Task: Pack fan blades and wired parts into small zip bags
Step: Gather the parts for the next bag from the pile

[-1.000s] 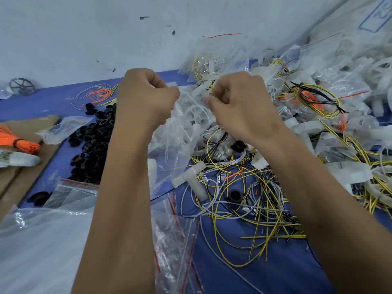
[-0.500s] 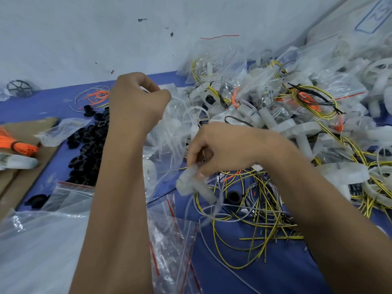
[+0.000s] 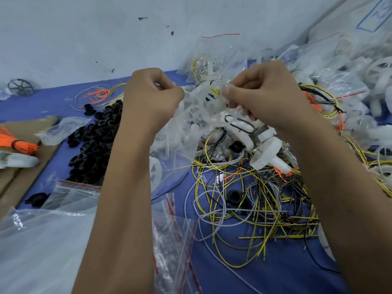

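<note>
My left hand [image 3: 148, 96] pinches the left edge of a small clear zip bag [image 3: 197, 107] held up over the blue table. My right hand [image 3: 265, 92] pinches the bag's right side, where a white plastic part with yellow wire [image 3: 212, 92] shows at the bag's mouth. Below lies a tangle of loose yellow, white and black wires [image 3: 244, 204] with black rings in it. White fan blades and filled bags [image 3: 343, 85] are heaped at the right.
A pile of black rings [image 3: 93, 141] lies left of my left arm. Empty zip bags with red strips [image 3: 176, 240] lie in front, next to a large clear plastic sheet [image 3: 42, 247]. Cardboard [image 3: 19, 166] with an orange bundle [image 3: 19, 143] sits at the far left. The wall stands close behind.
My right hand came up from the wire pile carrying a white wired part and now meets my left hand at the zip bag's mouth.
</note>
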{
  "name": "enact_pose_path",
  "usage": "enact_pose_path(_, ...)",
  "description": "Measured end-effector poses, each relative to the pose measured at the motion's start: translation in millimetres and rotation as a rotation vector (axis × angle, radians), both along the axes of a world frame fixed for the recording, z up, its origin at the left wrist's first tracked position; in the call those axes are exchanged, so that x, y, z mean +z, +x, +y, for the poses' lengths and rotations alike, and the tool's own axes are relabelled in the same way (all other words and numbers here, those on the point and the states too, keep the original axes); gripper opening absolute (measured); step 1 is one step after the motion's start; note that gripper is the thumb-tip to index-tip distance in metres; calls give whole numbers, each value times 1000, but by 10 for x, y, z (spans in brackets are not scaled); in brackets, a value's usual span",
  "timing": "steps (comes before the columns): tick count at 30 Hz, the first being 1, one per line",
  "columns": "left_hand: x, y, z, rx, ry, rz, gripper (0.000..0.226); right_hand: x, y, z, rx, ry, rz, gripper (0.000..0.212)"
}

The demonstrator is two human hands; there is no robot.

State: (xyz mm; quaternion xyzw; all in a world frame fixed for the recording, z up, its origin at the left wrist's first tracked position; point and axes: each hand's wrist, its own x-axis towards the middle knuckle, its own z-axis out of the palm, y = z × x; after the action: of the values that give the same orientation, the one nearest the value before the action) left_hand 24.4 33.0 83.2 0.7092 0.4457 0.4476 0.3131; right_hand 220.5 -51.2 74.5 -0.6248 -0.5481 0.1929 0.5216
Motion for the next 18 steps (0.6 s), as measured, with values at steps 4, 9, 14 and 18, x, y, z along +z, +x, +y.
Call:
enact_pose_path(4,-15,56,-50,-107,-63,51,16,-14,-76,81,-159,120,61,14)
enact_pose_path(9,2,170,-96,-96,-38,-11,21,-29,-156,62,11,15,-332,6)
enact_pose_path(14,10,281,-173,-153,-67,5,21,-34,-271,68,80,-34,-436,13)
enact_pose_path(18,47,335,-217,-184,-42,-14,24,-35,-338,41,110,-62,-321,21)
